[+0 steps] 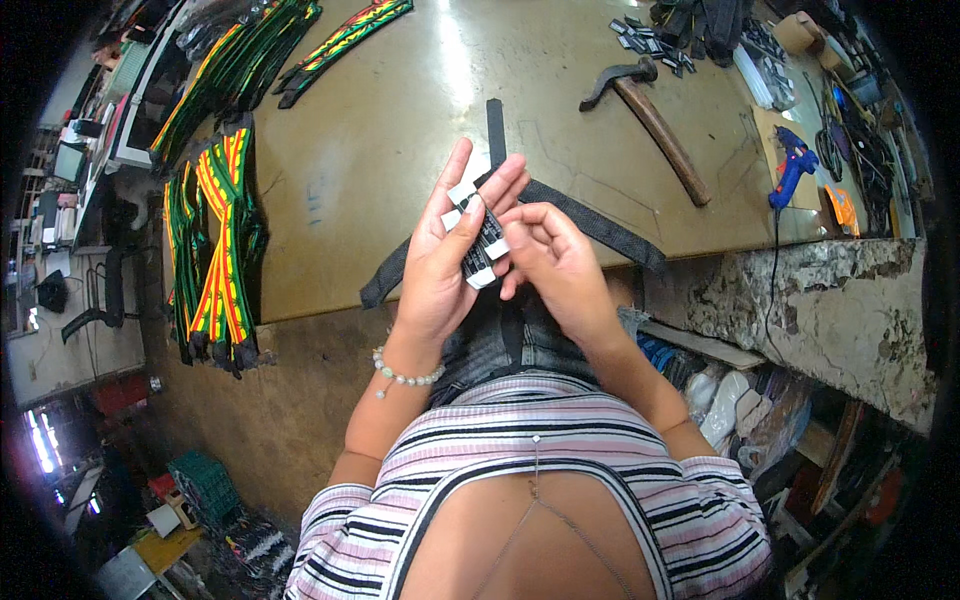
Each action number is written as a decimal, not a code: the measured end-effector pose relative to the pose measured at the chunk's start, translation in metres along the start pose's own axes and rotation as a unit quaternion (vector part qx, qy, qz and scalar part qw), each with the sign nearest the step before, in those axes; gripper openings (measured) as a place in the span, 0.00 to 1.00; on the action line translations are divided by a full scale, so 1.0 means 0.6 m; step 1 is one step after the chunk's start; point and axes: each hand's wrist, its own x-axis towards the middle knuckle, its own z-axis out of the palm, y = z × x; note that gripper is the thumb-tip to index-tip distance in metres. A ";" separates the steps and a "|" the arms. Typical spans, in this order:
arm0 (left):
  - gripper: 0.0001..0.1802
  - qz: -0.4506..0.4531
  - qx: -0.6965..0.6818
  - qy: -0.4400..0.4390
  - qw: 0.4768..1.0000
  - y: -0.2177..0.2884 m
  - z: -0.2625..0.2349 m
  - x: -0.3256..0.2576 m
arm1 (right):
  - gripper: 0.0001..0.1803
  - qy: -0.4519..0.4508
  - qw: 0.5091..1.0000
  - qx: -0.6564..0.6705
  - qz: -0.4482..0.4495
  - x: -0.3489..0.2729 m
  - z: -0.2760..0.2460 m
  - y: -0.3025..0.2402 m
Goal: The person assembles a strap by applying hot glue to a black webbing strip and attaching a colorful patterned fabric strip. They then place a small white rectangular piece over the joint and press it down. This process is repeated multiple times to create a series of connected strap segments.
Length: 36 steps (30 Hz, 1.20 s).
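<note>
My left hand (437,250) is palm up over the table's near edge, its thumb pressing several small black-and-white labels (477,262) against the fingers. Beside it, my right hand (562,268) has its fingers curled in, thumb and fingertips at the white right-hand end of one label. Whether another piece is hidden in that pinch cannot be seen. Under and behind the hands lies a black webbing strap piece with spread arms: one points away (495,125), another reaches right (610,230), and a third goes to the near left (382,280).
A wooden-handled hammer (660,135) lies at the right, with a blue glue gun (793,170) farther right. Small black-and-silver pieces (650,42) are heaped at the back. Red, yellow and green straps (225,225) hang over the table's left edge; more bundles (240,65) lie behind.
</note>
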 end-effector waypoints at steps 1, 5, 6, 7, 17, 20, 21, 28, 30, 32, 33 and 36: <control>0.38 0.011 0.039 0.022 0.999 0.000 0.002 -0.004 | 0.15 -0.003 1.000 0.004 -0.001 0.006 0.007 0.007; 0.37 0.013 0.096 0.057 0.994 0.002 -0.004 -0.016 | 0.10 -0.004 1.000 -0.020 -0.016 0.014 0.012 0.007; 0.37 0.019 0.110 0.058 0.992 0.001 -0.006 -0.018 | 0.08 0.007 1.000 -0.025 -0.009 0.015 0.011 0.005; 0.36 0.033 0.120 0.048 0.991 0.001 -0.008 -0.019 | 0.08 0.010 0.999 -0.034 -0.025 0.015 0.010 0.001; 0.33 0.219 0.593 0.043 0.773 0.035 -0.031 -0.022 | 0.09 -0.009 0.990 -0.141 -0.024 -0.008 -0.011 -0.072; 0.32 0.233 0.589 0.080 0.770 0.031 -0.024 -0.019 | 0.08 0.019 0.983 -0.173 -0.057 -0.024 0.006 -0.071; 0.31 0.231 0.596 0.093 0.763 0.032 -0.020 -0.021 | 0.07 0.036 0.977 -0.200 -0.072 -0.032 0.014 -0.067; 0.18 0.084 0.201 0.110 0.970 0.100 -0.050 -0.016 | 0.06 -0.023 0.982 -0.149 -0.111 -0.060 0.009 -0.090; 0.17 -0.076 0.146 0.030 0.986 0.075 -0.043 -0.036 | 0.09 -0.052 0.994 -0.084 -0.046 -0.042 0.002 -0.089; 0.18 -0.127 0.051 -0.037 0.990 0.039 -0.031 -0.039 | 0.09 -0.066 0.993 -0.087 -0.039 -0.021 -0.001 -0.081; 0.17 -0.144 0.033 -0.026 0.989 0.034 -0.031 -0.038 | 0.08 -0.071 0.993 -0.088 -0.034 -0.015 -0.004 -0.077; 0.13 -0.092 0.169 0.010 0.981 0.018 -0.024 -0.038 | 0.09 -0.060 0.990 -0.127 -0.028 -0.010 -0.017 -0.064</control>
